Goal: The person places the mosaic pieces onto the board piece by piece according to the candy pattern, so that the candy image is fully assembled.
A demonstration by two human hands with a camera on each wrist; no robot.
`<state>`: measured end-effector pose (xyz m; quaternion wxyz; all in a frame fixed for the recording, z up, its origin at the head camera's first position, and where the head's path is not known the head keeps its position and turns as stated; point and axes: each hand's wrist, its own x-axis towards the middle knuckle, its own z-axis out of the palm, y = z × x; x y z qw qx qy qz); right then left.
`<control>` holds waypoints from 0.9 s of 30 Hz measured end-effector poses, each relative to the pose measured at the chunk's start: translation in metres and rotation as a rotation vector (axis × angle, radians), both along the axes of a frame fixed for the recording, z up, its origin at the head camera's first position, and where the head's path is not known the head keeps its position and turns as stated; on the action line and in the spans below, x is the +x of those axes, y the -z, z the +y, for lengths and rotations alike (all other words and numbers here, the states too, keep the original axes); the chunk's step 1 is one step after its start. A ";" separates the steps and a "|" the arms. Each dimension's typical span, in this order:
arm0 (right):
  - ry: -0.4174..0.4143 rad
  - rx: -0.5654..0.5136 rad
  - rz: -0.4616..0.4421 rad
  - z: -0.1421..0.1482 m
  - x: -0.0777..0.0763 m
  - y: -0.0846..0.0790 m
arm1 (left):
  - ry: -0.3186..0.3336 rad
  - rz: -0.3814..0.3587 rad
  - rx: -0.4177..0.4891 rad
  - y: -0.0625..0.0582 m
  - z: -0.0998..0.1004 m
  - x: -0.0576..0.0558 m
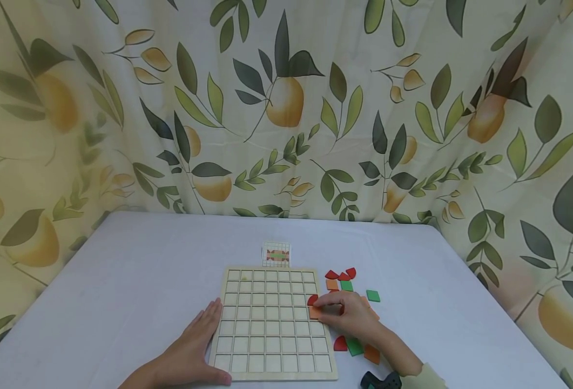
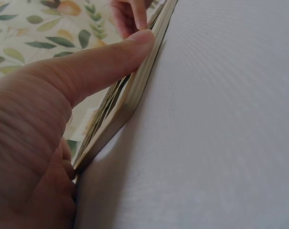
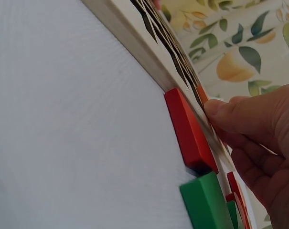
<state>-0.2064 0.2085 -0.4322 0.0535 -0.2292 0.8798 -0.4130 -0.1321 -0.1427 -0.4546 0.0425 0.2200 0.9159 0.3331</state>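
Note:
A light wooden grid board (image 1: 273, 376) lies on the white table. My left hand (image 1: 189, 340) rests along its left side with fingers extended; the left wrist view shows the thumb (image 2: 111, 59) on the near rim. Over the board's right edge, my right hand (image 1: 351, 315) pinches an orange square block (image 1: 314, 312) between thumb and fingertips. A red quarter-round block (image 1: 312, 299) sits on the board just beyond it, close to the index finger. In the right wrist view, the orange block (image 3: 202, 94) shows only as a sliver by the thumb.
Red, green (image 1: 373, 295) and orange (image 1: 371, 354) blocks lie scattered right of the board, some under the right hand. A small pattern card (image 1: 277, 255) stands behind the board's far edge. A black object (image 1: 381, 380) is near the right wrist. Printed curtains surround the table.

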 end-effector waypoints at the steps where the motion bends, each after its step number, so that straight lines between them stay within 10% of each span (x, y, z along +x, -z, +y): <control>1: -0.003 -0.006 -0.003 0.000 0.000 0.000 | -0.001 -0.003 -0.001 0.000 0.000 0.000; 27: 0.009 0.024 0.018 0.001 0.002 -0.003 | 0.013 0.006 0.003 -0.002 -0.001 0.000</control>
